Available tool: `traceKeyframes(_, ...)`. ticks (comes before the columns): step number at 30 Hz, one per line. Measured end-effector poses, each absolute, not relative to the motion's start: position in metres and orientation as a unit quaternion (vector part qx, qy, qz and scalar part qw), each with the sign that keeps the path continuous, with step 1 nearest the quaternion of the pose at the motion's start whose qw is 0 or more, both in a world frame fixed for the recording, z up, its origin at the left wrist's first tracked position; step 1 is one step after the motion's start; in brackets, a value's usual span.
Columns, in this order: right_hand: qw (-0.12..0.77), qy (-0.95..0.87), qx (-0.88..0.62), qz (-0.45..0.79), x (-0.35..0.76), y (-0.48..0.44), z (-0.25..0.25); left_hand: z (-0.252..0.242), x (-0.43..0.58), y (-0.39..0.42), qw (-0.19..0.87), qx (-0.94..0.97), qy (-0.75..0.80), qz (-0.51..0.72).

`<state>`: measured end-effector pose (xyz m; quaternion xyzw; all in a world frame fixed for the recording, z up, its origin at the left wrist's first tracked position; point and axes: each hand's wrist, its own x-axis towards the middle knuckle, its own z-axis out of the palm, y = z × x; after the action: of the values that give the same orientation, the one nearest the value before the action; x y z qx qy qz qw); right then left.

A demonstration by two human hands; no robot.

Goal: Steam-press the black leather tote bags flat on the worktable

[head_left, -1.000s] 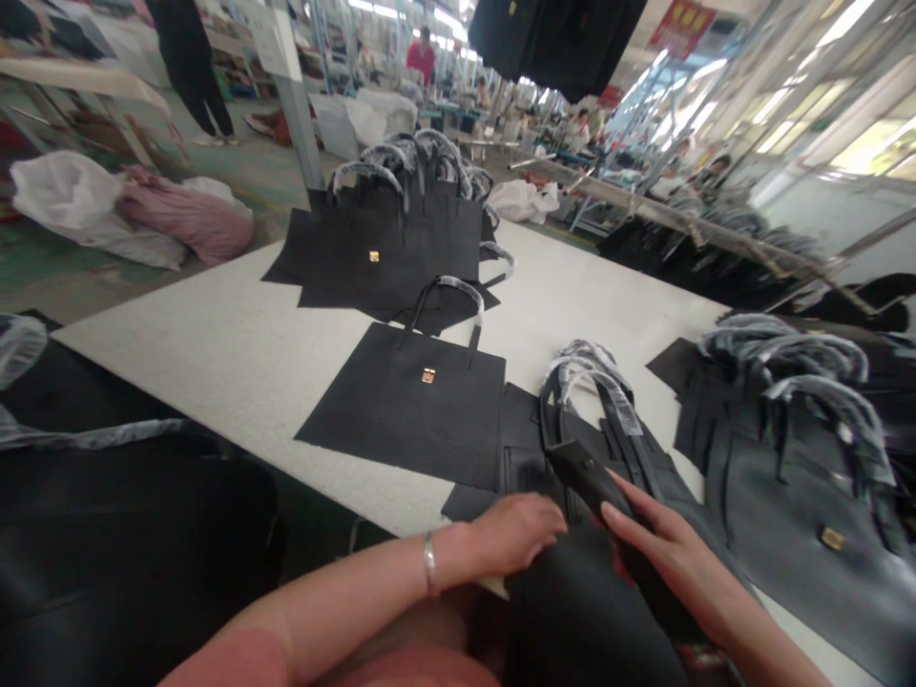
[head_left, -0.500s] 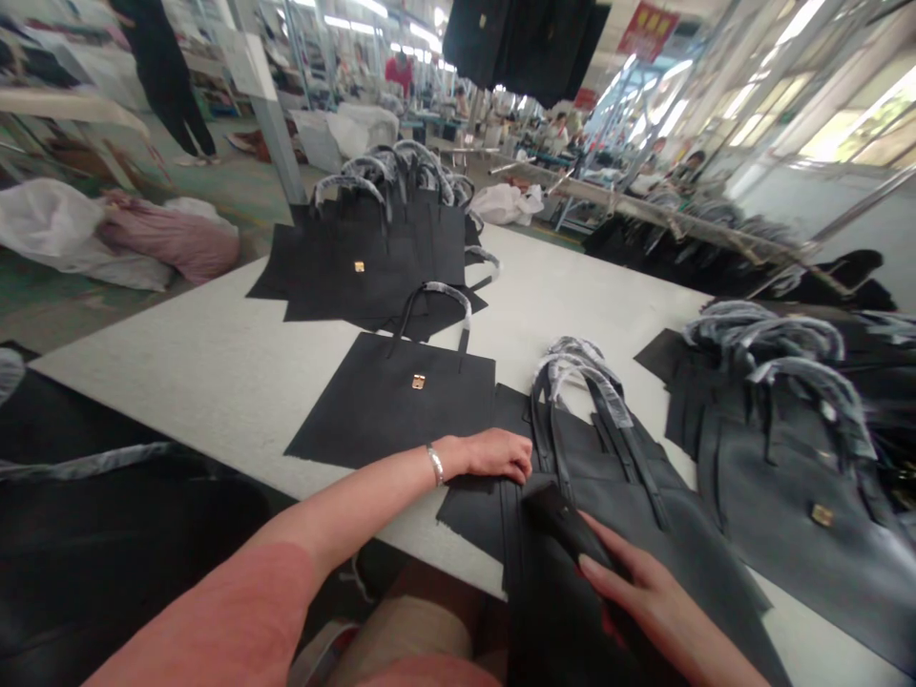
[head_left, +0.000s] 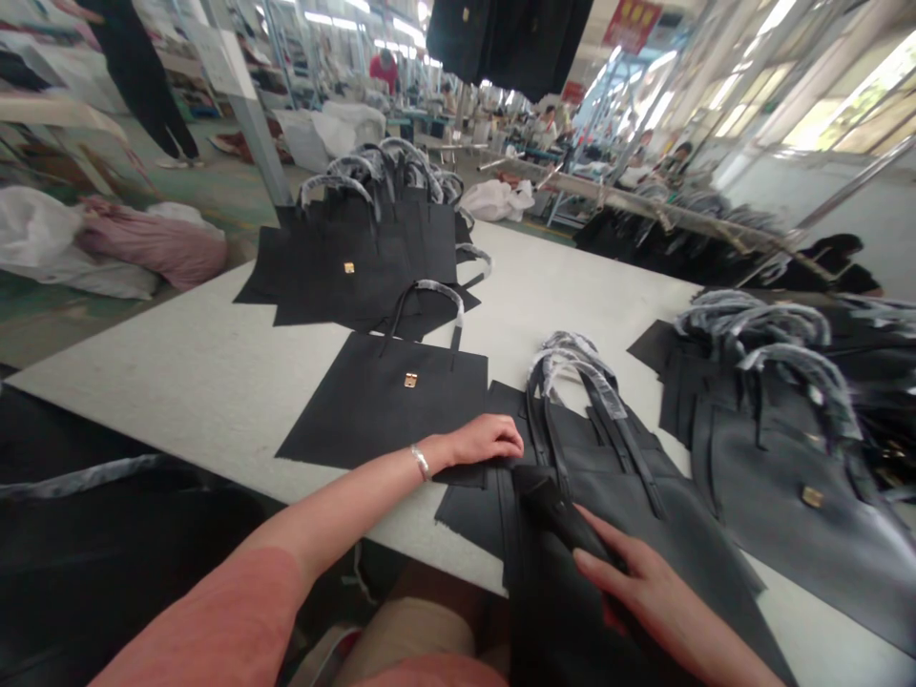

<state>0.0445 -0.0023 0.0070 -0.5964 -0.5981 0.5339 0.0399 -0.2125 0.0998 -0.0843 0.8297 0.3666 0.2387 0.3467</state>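
Note:
A dark grey handbag [head_left: 630, 496] with wrapped handles lies on the white table [head_left: 215, 382] in front of me. My left hand [head_left: 483, 441], a bracelet on its wrist, rests palm down with curled fingers on the bag's left edge. My right hand [head_left: 648, 592] lies flat, fingers stretched, on a black strip-like piece [head_left: 554, 506] over the bag's near side. A single flat black bag panel [head_left: 390, 401] with a gold clasp sits just left of my left hand.
A stack of black bag panels [head_left: 358, 258] with wrapped handles lies at the table's far side. More grey bags [head_left: 787, 448] are piled at the right. Black material [head_left: 107, 534] fills the near left. Fabric bundles lie on the floor, and people work in the background.
My left hand has reached forward from near my lap onto the bag's left edge. My right hand has stayed on the black strip. The view has shifted slightly.

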Motion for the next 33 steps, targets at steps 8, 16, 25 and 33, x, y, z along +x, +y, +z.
traceKeyframes(8,0.036,-0.606,-0.595,0.526,0.047,-0.004,0.004,-0.092,-0.197,0.100,0.269,0.840,0.411,0.230)
traceKeyframes(16,0.015,-0.594,-0.588,0.549,0.043,0.005,0.013,-0.086,-0.200,0.033,0.215,0.893,0.300,0.259)
traceKeyframes(25,-0.011,-0.588,-0.559,0.585,0.003,0.042,0.025,-0.099,-0.192,0.009,0.144,0.948,0.189,0.213)
traceKeyframes(33,-0.008,-0.602,-0.513,0.612,-0.022,0.065,0.020,-0.092,-0.194,0.005,0.141,0.942,0.205,0.227)
